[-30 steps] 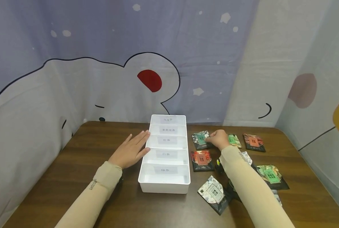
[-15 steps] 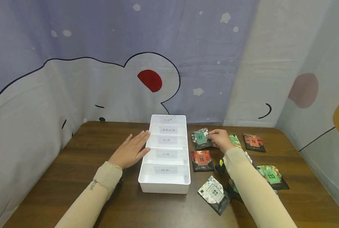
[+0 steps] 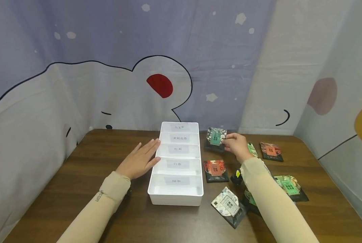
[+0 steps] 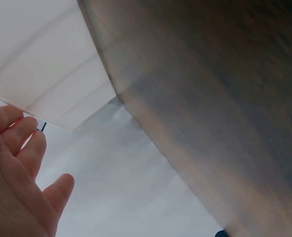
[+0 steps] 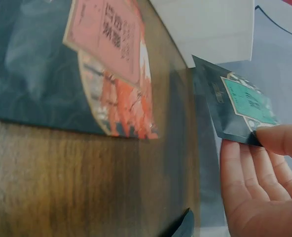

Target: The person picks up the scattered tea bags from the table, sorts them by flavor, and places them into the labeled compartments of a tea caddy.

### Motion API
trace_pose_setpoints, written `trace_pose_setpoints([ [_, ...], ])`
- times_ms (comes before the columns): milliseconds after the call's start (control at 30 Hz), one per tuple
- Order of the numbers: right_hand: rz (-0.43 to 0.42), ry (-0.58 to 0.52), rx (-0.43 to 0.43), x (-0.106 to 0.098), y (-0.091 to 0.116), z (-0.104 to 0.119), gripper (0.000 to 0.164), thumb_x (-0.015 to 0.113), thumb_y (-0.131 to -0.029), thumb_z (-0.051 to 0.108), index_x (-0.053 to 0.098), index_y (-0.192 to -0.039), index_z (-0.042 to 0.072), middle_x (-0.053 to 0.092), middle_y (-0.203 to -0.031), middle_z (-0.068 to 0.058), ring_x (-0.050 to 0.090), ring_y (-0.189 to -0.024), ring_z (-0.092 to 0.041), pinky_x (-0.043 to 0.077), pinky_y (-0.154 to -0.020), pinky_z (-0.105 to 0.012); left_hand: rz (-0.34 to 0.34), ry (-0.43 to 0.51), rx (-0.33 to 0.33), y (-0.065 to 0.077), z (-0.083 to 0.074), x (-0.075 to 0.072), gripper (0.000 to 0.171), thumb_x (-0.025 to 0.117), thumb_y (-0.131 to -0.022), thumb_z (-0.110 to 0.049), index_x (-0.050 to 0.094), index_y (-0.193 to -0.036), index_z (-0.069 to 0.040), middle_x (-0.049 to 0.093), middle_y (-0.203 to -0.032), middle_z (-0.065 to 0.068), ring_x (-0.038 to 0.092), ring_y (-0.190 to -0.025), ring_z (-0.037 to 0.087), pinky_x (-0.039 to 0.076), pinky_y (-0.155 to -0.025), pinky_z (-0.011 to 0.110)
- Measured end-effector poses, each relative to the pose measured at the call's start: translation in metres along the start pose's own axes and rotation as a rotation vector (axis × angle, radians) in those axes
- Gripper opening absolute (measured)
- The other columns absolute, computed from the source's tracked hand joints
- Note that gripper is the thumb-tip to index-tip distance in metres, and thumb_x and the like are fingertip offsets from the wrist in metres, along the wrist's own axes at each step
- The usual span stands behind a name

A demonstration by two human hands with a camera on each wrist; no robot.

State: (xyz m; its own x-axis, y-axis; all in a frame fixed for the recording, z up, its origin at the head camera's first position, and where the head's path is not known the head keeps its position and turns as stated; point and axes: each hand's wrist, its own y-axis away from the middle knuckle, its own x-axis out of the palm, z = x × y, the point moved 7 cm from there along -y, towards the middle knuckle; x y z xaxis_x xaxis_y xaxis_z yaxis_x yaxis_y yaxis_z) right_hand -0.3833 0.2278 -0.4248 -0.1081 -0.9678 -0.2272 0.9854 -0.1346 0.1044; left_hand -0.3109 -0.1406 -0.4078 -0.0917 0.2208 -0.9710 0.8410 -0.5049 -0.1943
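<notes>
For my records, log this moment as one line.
right hand: pinches teal-label packet above table | left hand: touches white box

Brown wood-grain table (image 3: pixel 74 179): white five-compartment tray (image 3: pixel 175 201), several patterned packets (image 3: pixel 216 171).

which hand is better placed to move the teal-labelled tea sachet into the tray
Probably the right hand: it pinches the teal-labelled tea sachet by its edge, just right of the five-compartment white tray. The left hand holds nothing and lies at the tray's left rim.
</notes>
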Motion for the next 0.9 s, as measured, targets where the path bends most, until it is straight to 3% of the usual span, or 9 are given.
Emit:
trace_pose_setpoints([
  [400, -0.126, -0.099, -0.226, -0.005, 0.008, 0.040, 0.019, 0.066, -0.096, 0.005, 0.057, -0.112, -0.001, 0.069, -0.089, 0.000, 0.064, -0.077, -0.011, 0.059, -0.077, -0.030, 0.013, -0.008, -0.004, -0.001, -0.001, 0.000, 0.073, 0.041, -0.106, -0.049, 0.022, -0.162, -0.007, 0.024, -0.167, 0.007, 0.025, -0.153, 0.029, 0.017, -0.124, 0.055],
  [567, -0.086, -0.128, -0.252, 0.003, 0.012, 0.055, 0.024, 0.065, -0.097, 0.003, 0.057, -0.119, -0.002, 0.066, -0.089, 0.003, 0.062, -0.077, -0.011, 0.058, -0.076, -0.029, 0.016, -0.012, -0.003, -0.001, 0.000, 0.001, 0.073, 0.041, -0.106, -0.050, 0.022, -0.162, -0.006, 0.024, -0.167, 0.007, 0.025, -0.153, 0.029, 0.017, -0.124, 0.055],
  [900, -0.046, -0.209, -0.265, 0.027, 0.018, 0.072, 0.010, 0.063, -0.098, 0.006, 0.057, -0.103, -0.001, 0.067, -0.087, 0.003, 0.065, -0.074, -0.010, 0.061, -0.071, -0.026, 0.017, -0.010, -0.003, -0.001, -0.001, 0.000, 0.073, 0.041, -0.106, -0.049, 0.022, -0.162, -0.007, 0.024, -0.167, 0.008, 0.024, -0.153, 0.028, 0.017, -0.124, 0.055],
])
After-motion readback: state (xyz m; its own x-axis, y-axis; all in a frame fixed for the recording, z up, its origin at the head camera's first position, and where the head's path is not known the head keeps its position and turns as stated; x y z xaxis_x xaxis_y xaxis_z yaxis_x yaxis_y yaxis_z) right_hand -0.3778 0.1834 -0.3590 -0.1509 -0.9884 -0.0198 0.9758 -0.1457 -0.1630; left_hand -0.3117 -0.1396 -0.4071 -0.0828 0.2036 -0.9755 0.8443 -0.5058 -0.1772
